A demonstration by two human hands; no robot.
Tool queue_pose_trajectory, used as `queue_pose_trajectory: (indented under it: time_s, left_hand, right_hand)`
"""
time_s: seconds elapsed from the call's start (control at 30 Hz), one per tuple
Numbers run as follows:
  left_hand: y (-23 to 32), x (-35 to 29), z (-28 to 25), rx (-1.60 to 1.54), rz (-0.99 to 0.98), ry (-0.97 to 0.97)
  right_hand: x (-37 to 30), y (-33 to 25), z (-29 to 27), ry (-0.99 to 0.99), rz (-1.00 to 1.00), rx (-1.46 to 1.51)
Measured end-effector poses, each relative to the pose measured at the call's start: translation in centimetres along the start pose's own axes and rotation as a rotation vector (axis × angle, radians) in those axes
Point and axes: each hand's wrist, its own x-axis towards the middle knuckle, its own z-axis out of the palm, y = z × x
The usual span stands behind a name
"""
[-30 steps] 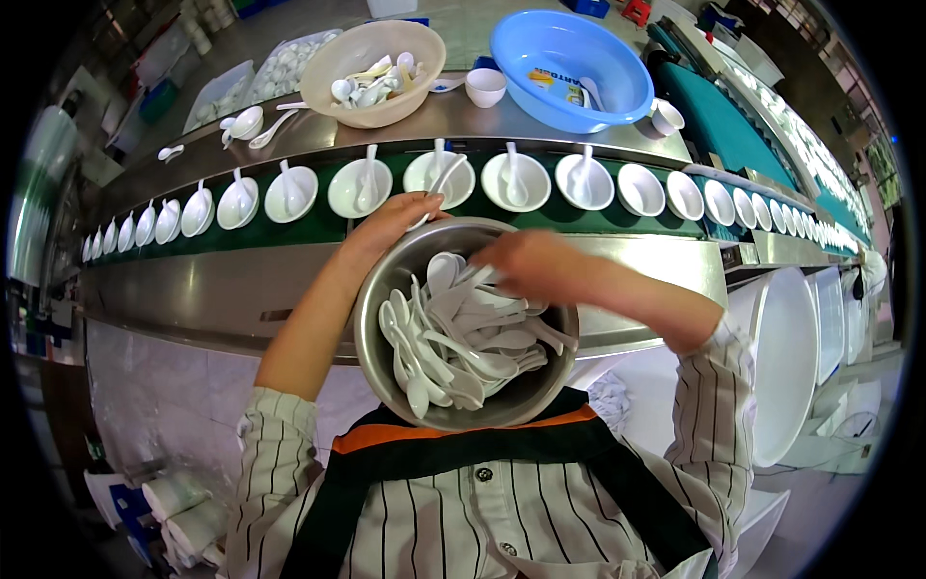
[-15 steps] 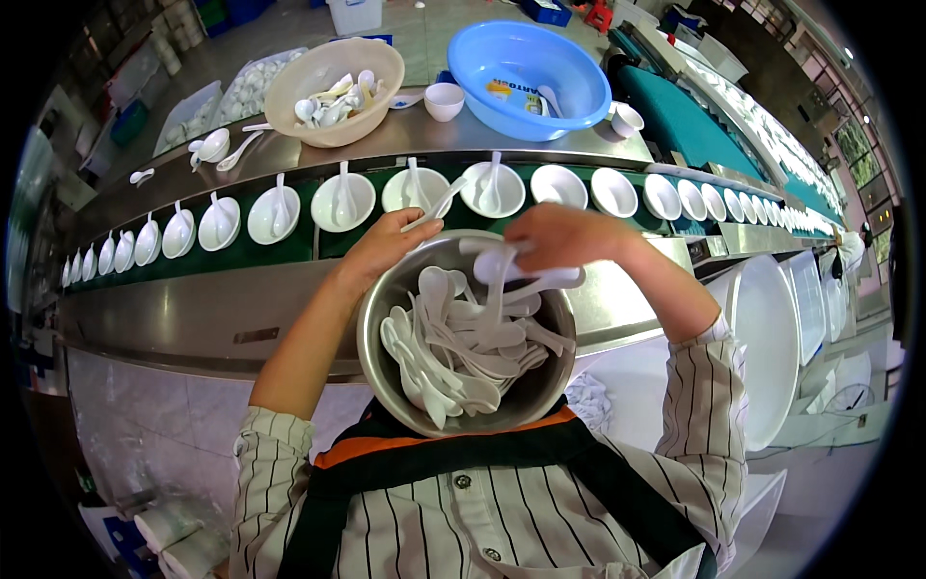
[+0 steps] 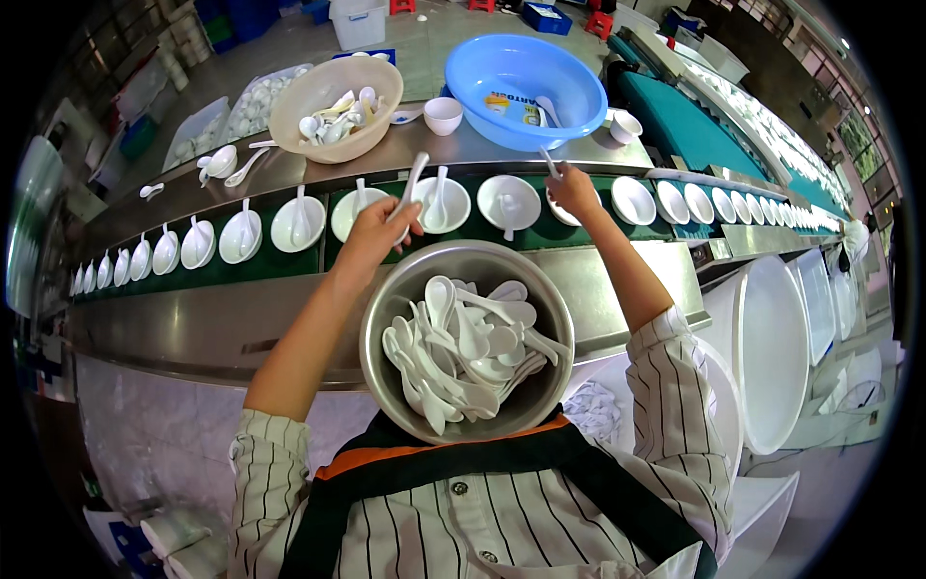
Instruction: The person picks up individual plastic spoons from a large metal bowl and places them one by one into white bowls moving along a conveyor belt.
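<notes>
Left of upper centre, the left hand (image 3: pixel 374 234) is gripping a glossy white curved spoon (image 3: pixel 413 185), while right of centre the right hand (image 3: pixel 576 190) is pinching a second slim white spoon (image 3: pixel 550 163) at a round white bowl (image 3: pixel 561 213), where gentle lowering probably suits best.

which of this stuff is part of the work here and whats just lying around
In use, it seems:
spoon in the left hand
spoon handle in the right hand
steel bowl of white spoons
row of white bowls on the green belt

Just lying about, probably:
beige basin
blue basin
white cup between them
red stool beyond
</notes>
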Motion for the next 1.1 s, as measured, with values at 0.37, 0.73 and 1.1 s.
queue_pose_trajectory:
  time_s: [0.37,0.73,1.1]
  left_hand:
    - [3.5,6.2,10.6,0.097,0.02,-0.229]
    - [5.5,-1.0,8.0,1.224,0.36,-0.806]
    - [0.5,-2.8,7.0,1.689,0.937,-0.744]
  right_hand:
    - [-4.8,-7.9,-6.4,-0.417,-0.131,0.876]
    - [0.4,7.9,-5.7,0.18,0.091,-0.041]
    - [-13.4,-12.2,-5.7,-0.602,-0.669,-0.356]
